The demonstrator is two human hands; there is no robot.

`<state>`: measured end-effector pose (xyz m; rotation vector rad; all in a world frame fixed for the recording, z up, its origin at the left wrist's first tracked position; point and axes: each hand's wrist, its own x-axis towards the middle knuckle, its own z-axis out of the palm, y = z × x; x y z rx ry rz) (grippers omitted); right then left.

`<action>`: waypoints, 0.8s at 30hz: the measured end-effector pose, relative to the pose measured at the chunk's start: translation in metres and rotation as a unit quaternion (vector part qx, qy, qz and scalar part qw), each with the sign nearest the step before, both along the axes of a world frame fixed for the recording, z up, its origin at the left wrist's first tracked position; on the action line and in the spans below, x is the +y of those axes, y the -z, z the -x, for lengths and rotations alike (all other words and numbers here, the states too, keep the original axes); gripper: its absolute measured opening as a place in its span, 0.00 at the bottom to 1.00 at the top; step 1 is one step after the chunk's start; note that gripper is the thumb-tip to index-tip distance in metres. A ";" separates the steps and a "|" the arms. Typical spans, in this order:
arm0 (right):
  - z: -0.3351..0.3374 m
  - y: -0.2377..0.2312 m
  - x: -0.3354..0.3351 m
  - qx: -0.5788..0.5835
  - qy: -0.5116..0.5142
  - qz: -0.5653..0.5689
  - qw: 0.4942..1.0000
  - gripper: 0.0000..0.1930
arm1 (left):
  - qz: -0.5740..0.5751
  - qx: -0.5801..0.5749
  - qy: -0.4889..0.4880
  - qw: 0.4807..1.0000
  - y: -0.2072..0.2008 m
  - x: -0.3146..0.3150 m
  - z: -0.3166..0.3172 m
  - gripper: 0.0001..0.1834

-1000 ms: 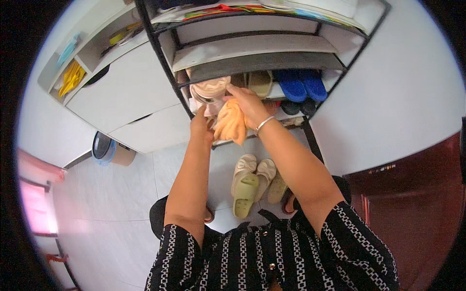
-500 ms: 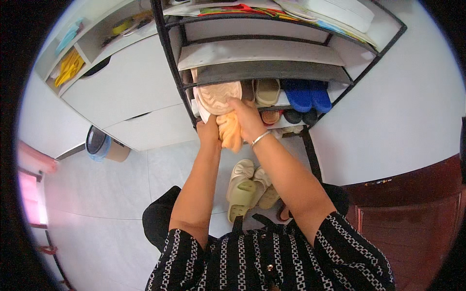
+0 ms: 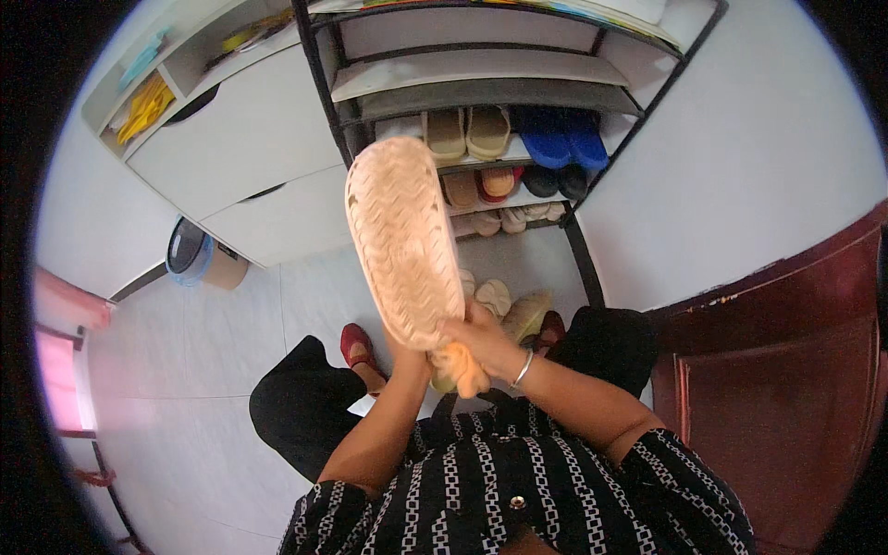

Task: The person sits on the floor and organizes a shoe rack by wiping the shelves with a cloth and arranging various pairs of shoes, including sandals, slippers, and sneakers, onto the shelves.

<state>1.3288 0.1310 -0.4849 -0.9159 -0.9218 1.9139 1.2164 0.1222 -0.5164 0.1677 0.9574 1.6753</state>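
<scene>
Head view: slipper partly hides left hand.

On my feed, a black-framed shoe rack fills the top middle. I can make out beige slippers beside blue slippers, with black footwear on the level below and pale shoes at the bottom. To the left I have a white cabinet, a yellow bundle in one of its cubbies. A tan bin with a blue liner stands near it on the grey floor. At my right is a dark red door; at far left, something pink, too blurred to name.
</scene>
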 end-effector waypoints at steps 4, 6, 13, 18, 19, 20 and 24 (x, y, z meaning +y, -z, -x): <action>-0.004 0.065 -0.016 -0.115 -0.074 0.008 0.991 0.26 | 0.133 0.184 0.096 0.969 0.034 -0.038 0.017 0.18; -0.016 0.077 -0.011 -0.222 -0.152 0.021 0.963 0.29 | 0.329 0.184 0.181 0.908 0.069 -0.054 0.041 0.18; -0.052 0.012 0.077 -0.338 -0.042 -0.045 0.939 0.18 | 0.107 0.362 0.061 0.924 0.091 0.036 0.074 0.13; -0.076 0.002 0.200 -0.276 0.204 -0.199 0.918 0.13 | -0.070 0.527 0.039 0.846 0.007 0.186 0.035 0.15; -0.076 -0.003 0.221 -0.243 0.239 -0.198 0.919 0.13 | -0.071 0.537 0.057 0.839 -0.001 0.216 0.037 0.18; -0.096 0.007 0.256 -0.350 0.207 -0.192 0.893 0.16 | -0.041 0.622 0.070 0.779 -0.025 0.237 0.024 0.22; -0.087 0.029 0.330 -0.464 0.208 -0.210 0.835 0.19 | 0.018 0.757 0.150 0.636 -0.030 0.321 0.024 0.28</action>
